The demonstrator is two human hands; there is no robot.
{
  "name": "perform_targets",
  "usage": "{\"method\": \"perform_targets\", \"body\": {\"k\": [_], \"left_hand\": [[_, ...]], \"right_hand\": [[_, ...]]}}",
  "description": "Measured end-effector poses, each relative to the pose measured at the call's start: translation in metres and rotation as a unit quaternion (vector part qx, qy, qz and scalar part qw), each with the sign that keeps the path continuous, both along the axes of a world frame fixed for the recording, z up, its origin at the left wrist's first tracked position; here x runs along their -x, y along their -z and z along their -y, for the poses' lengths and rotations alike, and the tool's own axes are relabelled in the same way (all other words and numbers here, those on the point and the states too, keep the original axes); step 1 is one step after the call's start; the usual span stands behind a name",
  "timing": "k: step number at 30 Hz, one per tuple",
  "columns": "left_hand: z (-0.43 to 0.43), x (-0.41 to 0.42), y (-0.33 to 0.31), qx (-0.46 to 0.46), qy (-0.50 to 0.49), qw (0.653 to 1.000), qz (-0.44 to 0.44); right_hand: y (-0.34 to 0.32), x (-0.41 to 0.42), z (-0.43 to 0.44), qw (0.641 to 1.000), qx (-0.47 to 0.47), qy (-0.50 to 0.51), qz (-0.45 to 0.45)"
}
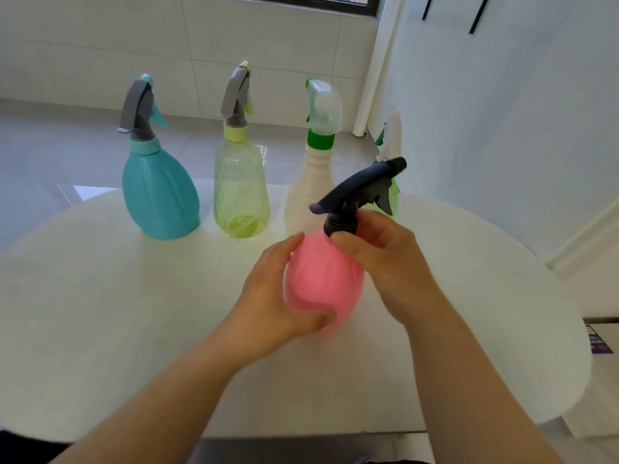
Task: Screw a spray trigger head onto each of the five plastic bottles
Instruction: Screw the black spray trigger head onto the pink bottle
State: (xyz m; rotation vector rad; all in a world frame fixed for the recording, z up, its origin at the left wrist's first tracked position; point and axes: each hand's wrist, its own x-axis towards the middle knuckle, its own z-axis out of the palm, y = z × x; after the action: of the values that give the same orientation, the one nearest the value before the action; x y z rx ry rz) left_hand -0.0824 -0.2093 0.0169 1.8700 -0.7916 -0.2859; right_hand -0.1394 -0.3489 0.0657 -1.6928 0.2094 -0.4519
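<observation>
A pink bottle (323,279) is held tilted above the white table (134,313) near its middle. My left hand (278,296) wraps around the bottle's lower body. A dark blue trigger head (360,192) sits on its neck, and my right hand (385,259) grips the head's collar. Along the table's far edge stand a teal bottle (159,195) with a grey head, a clear green bottle (241,189) with a grey head, and a white bottle (311,192) with a green-collared clear head. A fourth bottle (392,142) with a white head is partly hidden behind the dark head.
A white wall (502,112) rises close on the right. Tiled floor (67,155) lies beyond the table's far edge. A small purple item (599,343) lies off the table's right edge.
</observation>
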Motion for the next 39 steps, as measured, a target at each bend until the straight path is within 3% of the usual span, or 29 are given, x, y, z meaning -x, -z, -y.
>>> {"method": "perform_targets", "body": {"k": [3, 6, 8, 11, 13, 18, 21, 23, 25, 28, 30, 32, 35, 39], "left_hand": [[-0.006, -0.019, -0.009, -0.035, 0.104, 0.993, -0.032], [0.001, -0.023, -0.018, -0.022, 0.148, 0.987, -0.061], [0.006, -0.015, -0.016, 0.015, 0.113, 0.992, -0.063], [0.014, 0.006, -0.005, 0.037, -0.053, 0.998, -0.002], [0.014, 0.012, 0.000, 0.025, -0.092, 0.995, 0.022], [-0.007, -0.012, -0.004, -0.021, 0.105, 0.993, -0.054], [-0.008, -0.020, -0.006, -0.033, 0.150, 0.984, -0.086], [-0.001, -0.014, -0.004, -0.008, 0.097, 0.992, -0.077], [0.009, 0.001, 0.002, 0.004, -0.025, 1.000, -0.012], [0.016, 0.016, 0.006, -0.053, -0.124, 0.988, 0.075], [0.008, 0.011, 0.005, -0.058, -0.062, 0.995, 0.058], [-0.003, -0.003, -0.002, -0.044, 0.036, 0.998, -0.016], [-0.007, -0.024, -0.007, -0.042, 0.151, 0.983, -0.090], [-0.001, -0.027, -0.011, -0.036, 0.162, 0.978, -0.128]], "right_hand": [[-0.001, 0.006, 0.008, 0.995, -0.049, -0.088, -0.021], [-0.002, 0.005, 0.004, 0.992, -0.070, -0.107, -0.015], [-0.002, 0.003, 0.000, 0.996, -0.050, -0.066, -0.009], [0.002, -0.001, -0.008, 0.999, 0.016, 0.035, -0.006], [0.003, -0.002, -0.010, 0.999, 0.026, 0.033, -0.014], [0.001, 0.007, 0.001, 0.997, -0.052, -0.057, -0.015], [0.000, 0.006, -0.003, 0.996, -0.035, -0.079, -0.031], [-0.001, 0.003, -0.007, 0.999, -0.032, -0.022, -0.025], [0.002, 0.000, -0.013, 0.998, -0.013, 0.048, -0.022], [0.006, -0.002, -0.018, 0.996, 0.003, 0.086, -0.028], [0.006, 0.001, -0.010, 0.998, -0.015, 0.054, -0.023], [0.003, 0.006, 0.000, 0.999, -0.041, -0.023, -0.018], [0.002, 0.008, 0.003, 0.990, -0.079, -0.120, -0.008], [0.003, 0.005, -0.001, 0.995, -0.062, -0.074, -0.032]]}}
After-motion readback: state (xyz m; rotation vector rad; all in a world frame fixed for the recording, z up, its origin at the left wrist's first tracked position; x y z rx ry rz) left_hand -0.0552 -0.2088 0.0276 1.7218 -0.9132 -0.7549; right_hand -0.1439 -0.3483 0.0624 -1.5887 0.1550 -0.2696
